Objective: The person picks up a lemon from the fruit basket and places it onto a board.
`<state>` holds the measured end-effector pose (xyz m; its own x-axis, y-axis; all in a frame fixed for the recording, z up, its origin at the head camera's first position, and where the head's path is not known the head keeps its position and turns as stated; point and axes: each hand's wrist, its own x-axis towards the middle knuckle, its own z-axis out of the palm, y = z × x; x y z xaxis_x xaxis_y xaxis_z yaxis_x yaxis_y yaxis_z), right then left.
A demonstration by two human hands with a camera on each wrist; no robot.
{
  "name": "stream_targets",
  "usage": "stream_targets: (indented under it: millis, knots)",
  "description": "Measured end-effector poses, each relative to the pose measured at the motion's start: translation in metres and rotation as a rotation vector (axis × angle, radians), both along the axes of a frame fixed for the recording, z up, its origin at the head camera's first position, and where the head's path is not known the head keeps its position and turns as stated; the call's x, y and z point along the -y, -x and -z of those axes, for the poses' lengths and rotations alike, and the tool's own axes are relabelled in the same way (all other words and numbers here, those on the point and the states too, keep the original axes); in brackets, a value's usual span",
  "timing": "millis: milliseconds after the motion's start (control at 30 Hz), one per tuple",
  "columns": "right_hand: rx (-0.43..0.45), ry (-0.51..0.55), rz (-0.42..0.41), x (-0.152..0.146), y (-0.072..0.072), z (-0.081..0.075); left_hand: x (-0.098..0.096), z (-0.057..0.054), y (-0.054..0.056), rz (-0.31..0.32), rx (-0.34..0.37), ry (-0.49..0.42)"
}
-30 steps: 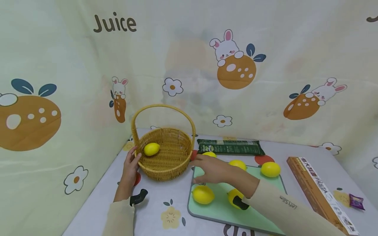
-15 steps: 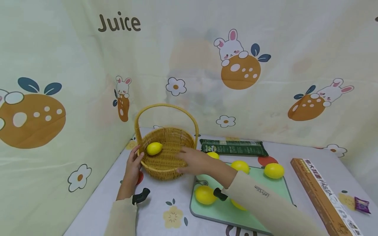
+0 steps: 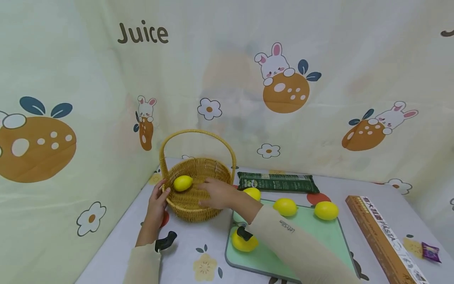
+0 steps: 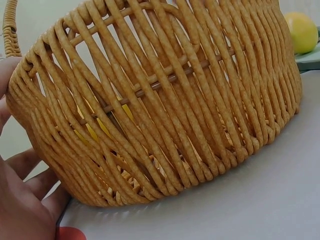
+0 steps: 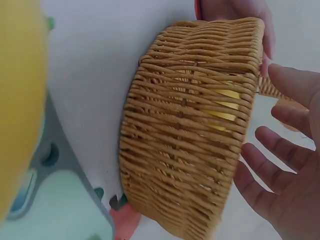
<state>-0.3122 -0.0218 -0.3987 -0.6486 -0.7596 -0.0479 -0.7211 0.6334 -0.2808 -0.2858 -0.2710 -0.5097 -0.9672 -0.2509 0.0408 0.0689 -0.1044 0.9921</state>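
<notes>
A wicker basket (image 3: 194,213) with a tall arched handle stands at the back left, one lemon (image 3: 183,183) lying inside at its left. My left hand (image 3: 157,201) grips the basket's left rim; in the left wrist view its fingers (image 4: 30,187) lie along the outer wall. Over the right part of the basket is my right hand (image 3: 218,193). Seen from the right wrist, that hand (image 5: 287,165) has its fingers spread and loosely bent above the rim, holding nothing. Through the weave, yellow of the lemon (image 5: 226,107) shows.
Right of the basket lies a green cutting board (image 3: 308,228). Lemons sit on and around it, including one at its left (image 3: 244,241), partly behind my right wrist strap. Behind lies a green packet (image 3: 278,183); farther right, a pasta box (image 3: 384,238) and a small purple packet (image 3: 430,252).
My right hand has moved left from above the cutting board to over the basket. My left hand stays on the rim, and the lemon in the basket has not moved.
</notes>
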Motion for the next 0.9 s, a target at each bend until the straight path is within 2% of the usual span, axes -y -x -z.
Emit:
stream_targets:
  millis: [167,467,533,700,767,900]
  knots:
    - [-0.006,0.013,0.035,0.011,0.007,0.006,0.0,-0.002,0.0,0.006,-0.008,0.022]
    - [0.046,-0.013,0.092,0.028,0.018,0.02,0.002,-0.002,-0.002,0.0,0.022,-0.001]
    - [0.052,-0.02,0.11,0.032,0.021,0.023,0.002,-0.005,-0.003,0.009,0.024,-0.005]
    - [0.056,-0.019,0.147,0.042,0.023,0.03,-0.002,-0.02,-0.012,0.029,0.036,0.008]
    - [0.054,-0.005,0.163,0.046,0.024,0.034,-0.002,-0.017,-0.011,0.022,0.033,0.011]
    - [0.03,0.036,0.197,0.054,0.026,0.04,0.002,-0.001,-0.003,-0.002,0.009,0.001]
